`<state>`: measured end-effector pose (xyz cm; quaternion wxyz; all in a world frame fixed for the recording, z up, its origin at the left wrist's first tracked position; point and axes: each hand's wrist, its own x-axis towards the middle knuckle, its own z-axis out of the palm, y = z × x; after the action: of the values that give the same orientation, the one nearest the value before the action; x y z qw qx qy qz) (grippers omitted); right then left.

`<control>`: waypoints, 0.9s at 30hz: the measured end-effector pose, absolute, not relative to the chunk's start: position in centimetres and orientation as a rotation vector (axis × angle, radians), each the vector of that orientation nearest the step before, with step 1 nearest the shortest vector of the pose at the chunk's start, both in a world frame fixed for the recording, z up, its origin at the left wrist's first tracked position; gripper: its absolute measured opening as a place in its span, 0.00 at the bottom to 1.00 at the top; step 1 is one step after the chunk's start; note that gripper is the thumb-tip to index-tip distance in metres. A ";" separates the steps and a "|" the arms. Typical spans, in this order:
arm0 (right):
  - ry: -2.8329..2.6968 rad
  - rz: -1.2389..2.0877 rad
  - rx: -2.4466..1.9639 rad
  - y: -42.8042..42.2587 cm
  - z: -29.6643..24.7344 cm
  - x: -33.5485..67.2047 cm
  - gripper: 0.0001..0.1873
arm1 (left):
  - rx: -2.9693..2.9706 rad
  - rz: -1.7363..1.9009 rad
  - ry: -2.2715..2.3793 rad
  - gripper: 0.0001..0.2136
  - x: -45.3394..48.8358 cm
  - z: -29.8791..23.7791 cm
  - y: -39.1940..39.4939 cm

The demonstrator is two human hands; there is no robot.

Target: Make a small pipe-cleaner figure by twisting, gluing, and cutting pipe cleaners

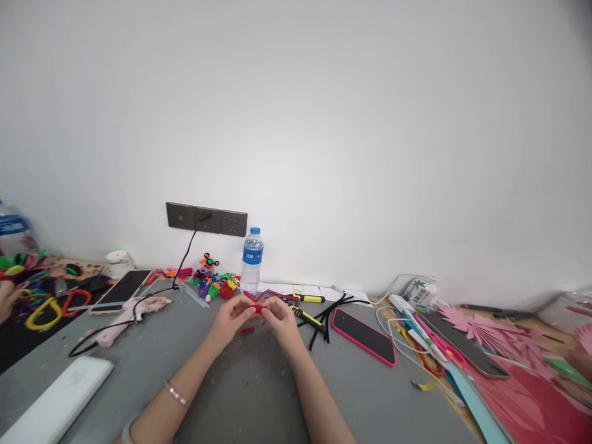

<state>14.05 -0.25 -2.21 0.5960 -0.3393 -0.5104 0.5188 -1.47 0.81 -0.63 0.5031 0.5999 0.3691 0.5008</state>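
My left hand point(234, 319) and my right hand point(278, 317) meet above the grey table mat, fingertips pinched together. Between them is a small orange-red pipe cleaner piece point(258, 307); the fingers cover much of it. Just below lies a short dark-pink fuzzy piece point(248, 331). Behind the fingers runs a bent magenta pipe cleaner point(277, 295). Beside my right hand are pliers with yellow-and-black handles point(311, 320) and several black pipe cleaners point(329, 317).
A water bottle point(252, 262) stands by the wall near small fuzzy figures point(219, 283). At left are a pink glue gun point(115, 324) with a black cord and a white box-like object point(60, 404). To the right lie a pink-edged phone point(364, 337), cables and papers. Another person's hand point(6, 301) shows at far left.
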 end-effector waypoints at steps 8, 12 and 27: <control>-1.179 1.180 -0.794 -0.4 -2.0 13.9 0.15 | 1.455 1.222 0.936 0.14 -1.6 -0.6 0.8; -1.191 1.180 -0.799 -0.5 -1.7 13.9 0.14 | 1.443 1.235 0.936 0.13 -1.6 -0.6 0.8; -1.159 1.180 -0.797 -0.4 -1.9 13.8 0.15 | 1.317 1.219 0.895 0.13 -1.7 -1.6 1.2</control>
<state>13.85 -0.45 -1.85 0.6073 -0.3449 -0.5016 0.5105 -1.65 1.15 -1.60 0.5382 0.5536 0.3760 0.5124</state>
